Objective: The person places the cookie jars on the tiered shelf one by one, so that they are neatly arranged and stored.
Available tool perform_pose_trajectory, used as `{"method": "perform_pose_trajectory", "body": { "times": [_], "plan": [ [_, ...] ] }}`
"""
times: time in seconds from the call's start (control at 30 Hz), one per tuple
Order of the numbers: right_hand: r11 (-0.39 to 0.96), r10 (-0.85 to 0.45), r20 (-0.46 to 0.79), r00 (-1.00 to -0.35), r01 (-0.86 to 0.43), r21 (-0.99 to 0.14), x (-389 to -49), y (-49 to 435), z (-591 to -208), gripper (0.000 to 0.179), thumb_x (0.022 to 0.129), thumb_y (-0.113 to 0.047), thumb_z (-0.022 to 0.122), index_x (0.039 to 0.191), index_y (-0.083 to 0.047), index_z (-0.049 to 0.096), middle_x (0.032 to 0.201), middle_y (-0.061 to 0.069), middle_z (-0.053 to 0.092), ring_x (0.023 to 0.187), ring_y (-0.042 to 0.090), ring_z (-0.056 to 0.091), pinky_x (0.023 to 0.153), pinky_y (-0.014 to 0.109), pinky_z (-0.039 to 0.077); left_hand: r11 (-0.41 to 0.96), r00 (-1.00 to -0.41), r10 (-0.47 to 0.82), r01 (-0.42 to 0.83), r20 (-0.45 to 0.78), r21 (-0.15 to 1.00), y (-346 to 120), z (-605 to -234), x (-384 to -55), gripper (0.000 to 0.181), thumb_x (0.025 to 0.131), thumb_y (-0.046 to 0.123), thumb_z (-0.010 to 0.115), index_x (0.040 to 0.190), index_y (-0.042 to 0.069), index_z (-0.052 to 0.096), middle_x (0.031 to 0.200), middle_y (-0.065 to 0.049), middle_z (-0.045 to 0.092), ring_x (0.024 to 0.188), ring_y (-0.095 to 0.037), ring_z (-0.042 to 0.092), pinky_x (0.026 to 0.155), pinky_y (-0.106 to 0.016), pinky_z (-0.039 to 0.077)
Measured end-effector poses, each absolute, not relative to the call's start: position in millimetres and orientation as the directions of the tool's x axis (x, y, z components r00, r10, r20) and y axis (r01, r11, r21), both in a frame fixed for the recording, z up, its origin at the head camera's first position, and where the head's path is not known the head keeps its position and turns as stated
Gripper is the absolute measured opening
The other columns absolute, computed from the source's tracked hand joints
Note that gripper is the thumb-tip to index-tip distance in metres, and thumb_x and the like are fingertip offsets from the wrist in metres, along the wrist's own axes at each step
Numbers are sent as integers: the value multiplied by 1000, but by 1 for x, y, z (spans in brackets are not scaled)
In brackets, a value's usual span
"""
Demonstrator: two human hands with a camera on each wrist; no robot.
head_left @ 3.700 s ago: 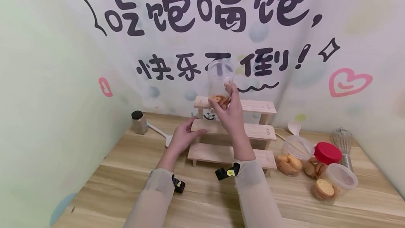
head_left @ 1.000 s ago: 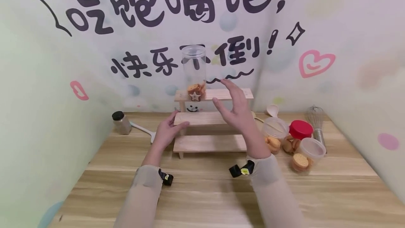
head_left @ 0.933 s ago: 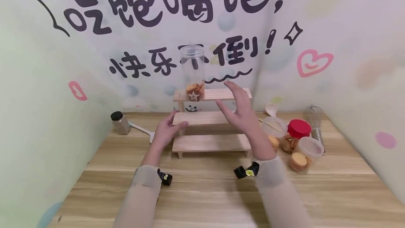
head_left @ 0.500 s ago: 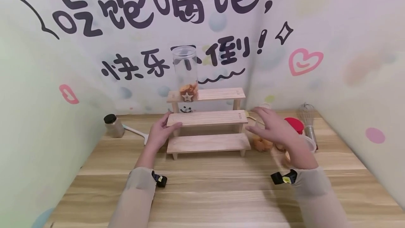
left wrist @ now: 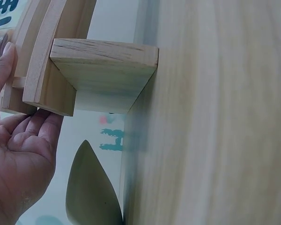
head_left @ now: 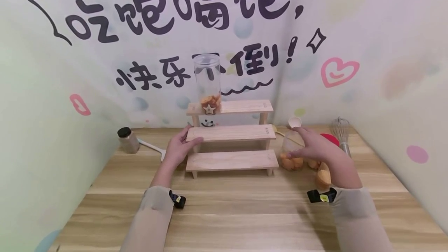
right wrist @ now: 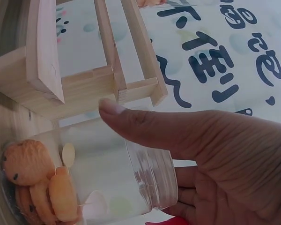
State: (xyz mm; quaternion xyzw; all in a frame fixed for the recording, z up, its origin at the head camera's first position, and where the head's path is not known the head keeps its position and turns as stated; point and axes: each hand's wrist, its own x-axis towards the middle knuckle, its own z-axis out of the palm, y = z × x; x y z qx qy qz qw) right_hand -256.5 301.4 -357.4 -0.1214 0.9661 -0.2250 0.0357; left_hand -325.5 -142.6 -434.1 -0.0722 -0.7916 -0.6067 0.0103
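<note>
My left hand grips the left end of a three-tier wooden display stand, thumb over the middle shelf. In the left wrist view its fingers lie against the shelf end. At the stand's right, my right hand is curved round the upper part of a clear jar of cookies, which stands on the table. The right wrist view shows the thumb over that jar's near side and the other fingers behind its rim. A taller clear jar with some cookies stands on the top shelf's left.
Right of my hand are a red lid, a jar with round cookies and a whisk. A white spoon lies behind. At left are a black-capped bottle and a white spatula. The patterned wall rises behind.
The tall jar has gone from my right hand onto the top shelf. The right hand has let go, moved right and down, and come round the nearer cookie jar. The left hand keeps its hold.
</note>
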Motion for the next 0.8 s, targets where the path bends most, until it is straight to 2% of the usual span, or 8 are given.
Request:
{"method": "perform_pose_trajectory", "body": {
  "times": [0.2, 0.43, 0.8],
  "plan": [
    [886, -242, -26, -970, -210, -413, -259, 302, -362, 101, 79, -45, 85, 154, -1, 33, 155, 29, 33, 140, 49, 32, 110, 68, 33, 247, -989, 96, 129, 108, 960, -143, -437, -325, 102, 80, 50, 83, 158, 9, 32, 158, -13, 38, 139, -27, 45, 111, -37, 43],
    [886, -246, -20, -969, -217, -409, -257, 303, -361, 97, 80, -38, 86, 152, 0, 34, 152, 31, 35, 138, 50, 34, 108, 69, 34, 246, -989, 95, 134, 113, 960, -142, -436, -326, 103, 79, 51, 83, 159, 11, 32, 159, -13, 37, 141, -26, 44, 111, -37, 42],
    [887, -244, -7, -970, -221, -406, -258, 302, -364, 105, 76, -48, 86, 154, -1, 34, 151, 29, 38, 135, 48, 38, 105, 68, 38, 247, -989, 98, 135, 114, 960, -143, -435, -324, 101, 80, 51, 82, 158, 11, 32, 159, -12, 37, 140, -26, 44, 111, -38, 42]
  ]
}}
